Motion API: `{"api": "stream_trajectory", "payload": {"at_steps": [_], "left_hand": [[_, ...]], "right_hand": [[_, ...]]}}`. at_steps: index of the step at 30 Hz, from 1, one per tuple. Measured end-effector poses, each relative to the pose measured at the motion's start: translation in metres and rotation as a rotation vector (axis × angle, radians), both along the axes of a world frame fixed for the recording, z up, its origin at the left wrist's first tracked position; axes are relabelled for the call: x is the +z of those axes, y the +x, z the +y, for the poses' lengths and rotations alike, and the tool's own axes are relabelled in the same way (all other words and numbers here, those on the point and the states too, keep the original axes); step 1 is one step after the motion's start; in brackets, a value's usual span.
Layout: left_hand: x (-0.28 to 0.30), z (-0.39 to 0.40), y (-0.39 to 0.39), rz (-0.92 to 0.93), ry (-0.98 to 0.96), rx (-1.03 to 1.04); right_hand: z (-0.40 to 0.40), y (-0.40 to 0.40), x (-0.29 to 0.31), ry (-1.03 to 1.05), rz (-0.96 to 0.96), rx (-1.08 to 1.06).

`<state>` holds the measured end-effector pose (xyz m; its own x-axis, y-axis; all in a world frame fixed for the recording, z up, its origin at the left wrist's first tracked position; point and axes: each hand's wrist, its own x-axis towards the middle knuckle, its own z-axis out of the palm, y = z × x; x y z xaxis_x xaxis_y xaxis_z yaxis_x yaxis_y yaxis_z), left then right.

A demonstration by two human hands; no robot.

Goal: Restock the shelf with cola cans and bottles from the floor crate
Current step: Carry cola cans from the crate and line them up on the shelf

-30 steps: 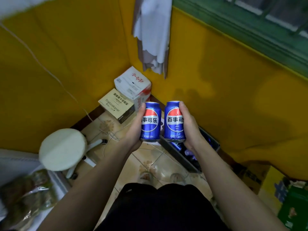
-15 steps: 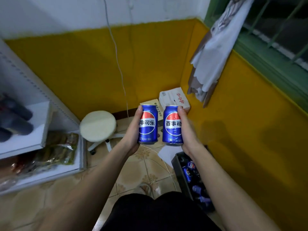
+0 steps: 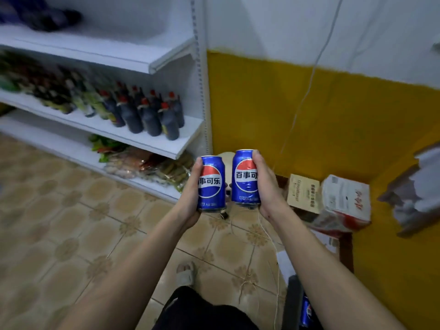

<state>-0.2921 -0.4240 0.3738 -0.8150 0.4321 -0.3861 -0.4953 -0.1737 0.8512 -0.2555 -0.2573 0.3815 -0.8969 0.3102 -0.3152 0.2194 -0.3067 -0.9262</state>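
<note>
My left hand [image 3: 190, 198] grips one blue cola can [image 3: 212, 184] upright at chest height. My right hand [image 3: 266, 189] grips a second blue cola can [image 3: 246, 179] beside it, slightly higher. The two cans stand close together and apart from the shelf. The white shelf unit [image 3: 166, 144] rises at the left, its upper board [image 3: 152, 60] mostly bare at this end. The dark floor crate [image 3: 294, 303] shows at the bottom right, under my right forearm, with a blue can [image 3: 306, 310] inside.
Dark bottles with red caps [image 3: 152, 113] fill the middle shelf's right end. Snack packets [image 3: 147, 167] lie on the bottom shelf. Cardboard boxes [image 3: 333, 198] sit in the yellow corner. A white cable [image 3: 300, 108] hangs down the wall. My foot [image 3: 187, 273] stands on tiled floor.
The view has swung left from the yellow corner to the white shelf. Both hands still hold their cans, and the right can now sits a little higher than the left.
</note>
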Motion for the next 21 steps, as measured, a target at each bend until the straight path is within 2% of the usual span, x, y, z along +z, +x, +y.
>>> {"api": "stream_trajectory", "payload": {"at_steps": [7,21], "left_hand": [[0.023,-0.1,-0.039,0.039,-0.003,0.292],[0.056,-0.354,-0.151,0.14,-0.045,0.601]], "right_hand": [[-0.105,-0.069,0.027,0.058,0.033,0.231],[-0.365,-0.228,0.061,0.026,0.133,0.556]]}}
